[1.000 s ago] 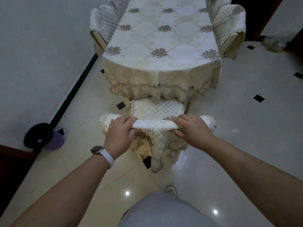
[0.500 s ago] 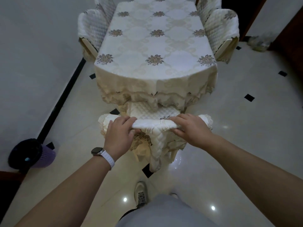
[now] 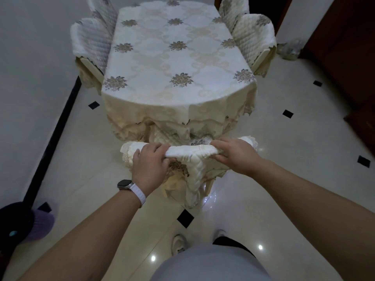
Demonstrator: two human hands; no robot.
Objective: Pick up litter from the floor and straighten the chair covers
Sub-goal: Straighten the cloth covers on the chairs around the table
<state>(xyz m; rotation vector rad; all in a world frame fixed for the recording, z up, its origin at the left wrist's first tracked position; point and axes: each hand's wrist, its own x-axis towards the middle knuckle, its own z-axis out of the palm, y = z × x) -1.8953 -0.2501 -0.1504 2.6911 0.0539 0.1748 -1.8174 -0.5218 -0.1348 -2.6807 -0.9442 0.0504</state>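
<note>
One chair cover (image 3: 190, 154) under way; we judge most of the work is left.
Our left hand (image 3: 150, 165) and right hand (image 3: 235, 157) both grip it, bunched along the top of the near chair at the desk (image 3: 174, 63). It hangs crooked, and something crumpled (image 3: 289, 48), perhaps litter, lies on the floor (image 3: 263, 122) far right.

We can read no text, brand or number. The watch (image 3: 124, 184) at eight o'clock shows nothing legible.

Both the left hand (image 3: 149, 165) and right hand (image 3: 236, 156) grip the chair cover (image 3: 190, 153) bunched along the chair's top.
</note>
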